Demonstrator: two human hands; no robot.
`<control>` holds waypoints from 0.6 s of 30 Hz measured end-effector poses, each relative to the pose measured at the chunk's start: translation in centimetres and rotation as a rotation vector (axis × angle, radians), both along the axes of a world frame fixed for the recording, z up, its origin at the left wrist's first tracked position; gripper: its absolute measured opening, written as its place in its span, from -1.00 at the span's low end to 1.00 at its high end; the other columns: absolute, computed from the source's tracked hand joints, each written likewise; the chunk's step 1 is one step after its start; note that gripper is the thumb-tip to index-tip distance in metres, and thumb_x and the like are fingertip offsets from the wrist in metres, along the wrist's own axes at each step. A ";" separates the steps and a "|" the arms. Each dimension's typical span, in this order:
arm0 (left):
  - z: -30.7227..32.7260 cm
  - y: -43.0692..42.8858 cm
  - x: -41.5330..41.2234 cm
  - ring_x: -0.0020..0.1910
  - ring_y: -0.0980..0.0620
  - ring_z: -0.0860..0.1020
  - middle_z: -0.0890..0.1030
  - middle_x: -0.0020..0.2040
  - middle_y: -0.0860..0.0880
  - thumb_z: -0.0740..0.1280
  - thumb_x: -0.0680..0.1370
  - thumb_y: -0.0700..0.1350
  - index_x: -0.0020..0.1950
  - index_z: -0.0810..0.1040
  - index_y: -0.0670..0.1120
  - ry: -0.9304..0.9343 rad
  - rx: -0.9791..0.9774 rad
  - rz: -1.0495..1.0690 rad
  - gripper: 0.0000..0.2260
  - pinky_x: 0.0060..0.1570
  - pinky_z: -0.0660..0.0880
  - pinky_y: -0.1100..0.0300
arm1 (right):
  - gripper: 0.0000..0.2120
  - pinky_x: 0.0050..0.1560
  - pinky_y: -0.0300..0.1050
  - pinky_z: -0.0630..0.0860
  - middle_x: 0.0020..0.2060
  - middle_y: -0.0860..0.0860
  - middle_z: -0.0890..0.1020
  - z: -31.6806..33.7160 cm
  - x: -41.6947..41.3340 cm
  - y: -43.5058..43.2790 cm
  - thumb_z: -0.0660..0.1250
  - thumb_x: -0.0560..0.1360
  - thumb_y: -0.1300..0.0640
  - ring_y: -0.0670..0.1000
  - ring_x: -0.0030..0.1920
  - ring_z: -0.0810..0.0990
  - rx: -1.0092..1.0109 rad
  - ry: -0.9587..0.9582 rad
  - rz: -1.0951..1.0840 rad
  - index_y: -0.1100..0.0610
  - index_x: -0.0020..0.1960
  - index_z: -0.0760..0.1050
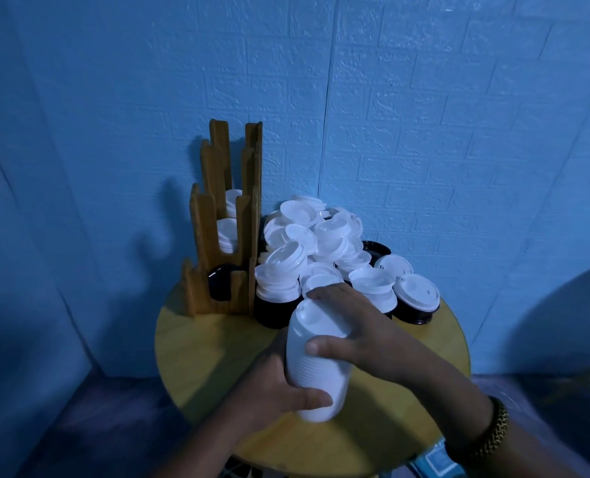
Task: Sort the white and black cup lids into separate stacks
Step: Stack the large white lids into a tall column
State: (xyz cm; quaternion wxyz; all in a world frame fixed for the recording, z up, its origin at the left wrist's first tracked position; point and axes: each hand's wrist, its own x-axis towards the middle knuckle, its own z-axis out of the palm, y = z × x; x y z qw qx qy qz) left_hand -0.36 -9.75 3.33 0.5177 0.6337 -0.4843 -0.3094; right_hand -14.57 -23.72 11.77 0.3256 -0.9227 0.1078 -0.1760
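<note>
White lid stack [316,360], tilted above the table's [197,343] middle: left hand [269,391] wraps its lower end, right hand [366,336] clasps its top. Light, slippery nested plastic; likely safest held at both ends.

The white lids [297,232] look like thin moulded plastic, smooth with a soft sheen; the black lids [378,251] are glossier plastic. The tiered holder [217,215] is brown wood with a matt, grained face. The round table [197,343] is pale wood, smooth and lightly polished. The wall [424,115] carries a rough, embossed brick texture.
</note>
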 end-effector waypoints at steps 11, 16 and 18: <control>-0.2 -0.2 0.1 0.27 0.19 0.57 0.59 0.28 0.27 0.68 0.26 0.17 0.36 0.35 0.44 0.004 0.025 -0.024 -0.22 0.22 0.58 0.08 | -0.26 0.17 0.12 0.32 -0.05 -0.12 0.58 -1.3 -0.1 -9.9 -0.24 0.49 -0.50 0.00 0.13 0.46 -0.481 0.375 -0.442 0.00 -0.21 0.49; -0.3 0.0 0.1 0.25 0.23 0.56 0.58 0.26 0.31 0.67 0.29 0.14 0.34 0.34 0.45 -0.005 0.023 -0.025 -0.24 0.20 0.58 0.13 | -0.51 -0.10 0.00 0.37 -0.35 -0.08 0.50 -1.6 -0.2 -10.2 0.00 0.61 -0.26 -0.12 -0.24 0.46 -0.445 0.164 -0.388 0.03 -0.31 0.38; -0.3 0.0 0.1 0.25 0.22 0.56 0.58 0.25 0.31 0.67 0.25 0.18 0.36 0.34 0.41 0.002 0.018 -0.020 -0.21 0.22 0.58 0.12 | -0.78 0.01 -0.04 0.46 -0.10 -0.16 0.66 -1.5 -1.0 -9.5 0.23 0.62 -0.02 -0.10 -0.02 0.58 -0.359 -0.085 -0.408 0.00 -0.06 0.63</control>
